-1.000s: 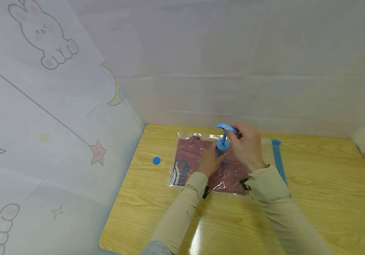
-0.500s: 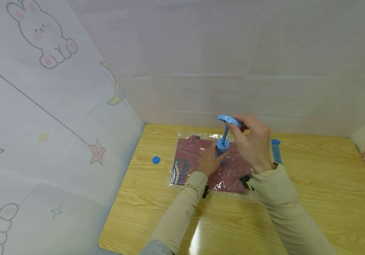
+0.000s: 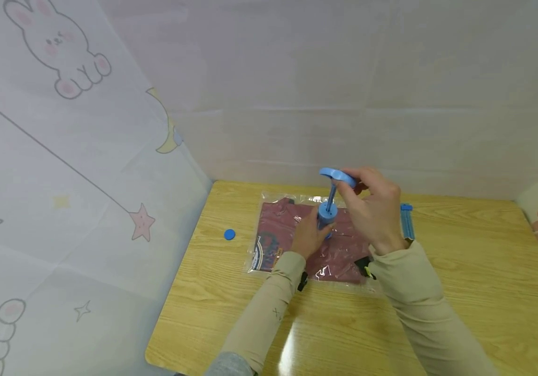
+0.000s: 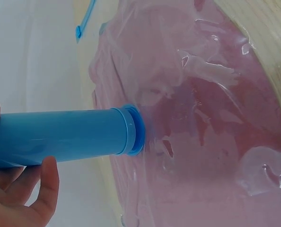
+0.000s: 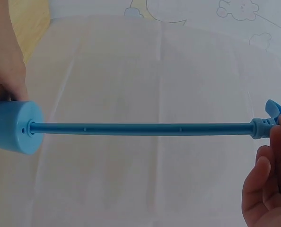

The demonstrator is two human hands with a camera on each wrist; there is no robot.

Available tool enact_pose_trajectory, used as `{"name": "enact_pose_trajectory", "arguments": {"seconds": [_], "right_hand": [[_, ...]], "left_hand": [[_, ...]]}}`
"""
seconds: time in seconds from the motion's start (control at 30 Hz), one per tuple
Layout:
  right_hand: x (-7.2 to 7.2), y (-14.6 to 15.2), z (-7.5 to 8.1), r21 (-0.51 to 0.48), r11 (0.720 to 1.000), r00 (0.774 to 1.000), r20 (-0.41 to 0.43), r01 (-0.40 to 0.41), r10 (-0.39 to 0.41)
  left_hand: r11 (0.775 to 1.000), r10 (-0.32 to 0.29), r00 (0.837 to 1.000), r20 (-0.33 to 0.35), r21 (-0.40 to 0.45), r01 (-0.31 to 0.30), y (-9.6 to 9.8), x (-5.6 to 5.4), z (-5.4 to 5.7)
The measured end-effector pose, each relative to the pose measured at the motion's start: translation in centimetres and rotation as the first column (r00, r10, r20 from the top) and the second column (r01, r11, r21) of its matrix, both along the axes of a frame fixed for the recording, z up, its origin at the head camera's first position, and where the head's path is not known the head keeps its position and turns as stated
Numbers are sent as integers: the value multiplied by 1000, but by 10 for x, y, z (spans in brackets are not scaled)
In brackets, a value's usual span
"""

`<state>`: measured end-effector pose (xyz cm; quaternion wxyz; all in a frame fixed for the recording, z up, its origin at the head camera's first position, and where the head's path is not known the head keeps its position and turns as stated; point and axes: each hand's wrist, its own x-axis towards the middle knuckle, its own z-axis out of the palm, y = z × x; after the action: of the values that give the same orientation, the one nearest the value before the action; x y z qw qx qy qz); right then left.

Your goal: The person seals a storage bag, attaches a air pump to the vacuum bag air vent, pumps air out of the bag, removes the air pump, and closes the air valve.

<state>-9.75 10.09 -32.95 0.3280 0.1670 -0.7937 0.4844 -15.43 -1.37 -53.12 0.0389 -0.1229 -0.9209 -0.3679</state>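
A blue hand pump (image 4: 69,136) stands on a clear vacuum storage bag (image 3: 339,261) with a folded dark red garment inside. My left hand (image 3: 307,236) grips the pump's barrel, fingers and thumb wrapped round it. Its lower end sits at a round blue valve (image 4: 138,130) on the bag. My right hand (image 3: 374,209) holds the pump's handle (image 3: 336,175) above. In the right wrist view the thin pump rod (image 5: 145,128) is drawn far out of the barrel, between the two hands.
A round blue cap (image 3: 229,234) lies on the wooden table (image 3: 203,303) left of the bag. The bag's blue zip strip (image 3: 407,222) shows beyond the right hand. Printed white sheets (image 3: 297,78) rise behind and at both sides.
My right hand has pulled the pump handle upward, and more of the rod shows; over the last half second it has hardly moved. The left hand stays round the barrel.
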Motion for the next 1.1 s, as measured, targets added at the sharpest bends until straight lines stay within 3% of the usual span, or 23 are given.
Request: {"name": "enact_pose_trajectory", "arguments": {"seconds": [0.43, 1.1], "right_hand": [[-4, -3, -8, -7, 1000, 999, 40, -11, 11], [-7, -5, -14, -53, 998, 999, 30, -31, 33]], "left_hand": [[1000, 10, 1000, 4, 8, -10, 0, 1, -1], [999, 21, 1000, 17, 27, -21, 0, 0, -5]]}}
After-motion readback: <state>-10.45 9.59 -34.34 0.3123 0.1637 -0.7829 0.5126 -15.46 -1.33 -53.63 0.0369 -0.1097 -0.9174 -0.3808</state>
